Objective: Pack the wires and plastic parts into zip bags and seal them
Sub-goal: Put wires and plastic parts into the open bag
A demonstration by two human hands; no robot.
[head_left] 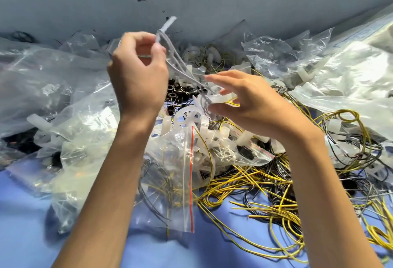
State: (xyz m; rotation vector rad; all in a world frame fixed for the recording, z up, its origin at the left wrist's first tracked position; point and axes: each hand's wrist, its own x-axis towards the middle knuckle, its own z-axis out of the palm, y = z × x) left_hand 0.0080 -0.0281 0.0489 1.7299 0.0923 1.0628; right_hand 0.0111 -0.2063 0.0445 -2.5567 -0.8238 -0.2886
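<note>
Hands both up over the pile, left one higher.

Far left: heap of crumpled clear bags [42, 80] on the blue surface [21, 225], some with white plastic pieces inside.

Left hand [138, 76]: back toward the camera, fingers curled, thumb and fingertips pinching the upper end of a grey wire bundle [180, 65]. The bundle's tip sticks up past the fingers; the rest slopes down to the right.

Centre, under the hands: black rings [180, 91], a white wheel-shaped part [189, 116], and a zip bag [182, 182] with a red strip along its mouth. This bag lies on the surface with wires and white parts already in it. Cannot tell whether its mouth is sealed.

Right hand [251, 106]: index finger straight, thumb and one bent finger closed on a white plastic part [222, 99]. The lower loop of the grey bundle ends right at that grip; contact with the wires is not clear.

Right: loose yellow wires [265, 182] tangled with dark ones, spread across the surface. More clear bags [350, 71] are piled behind them.
</note>
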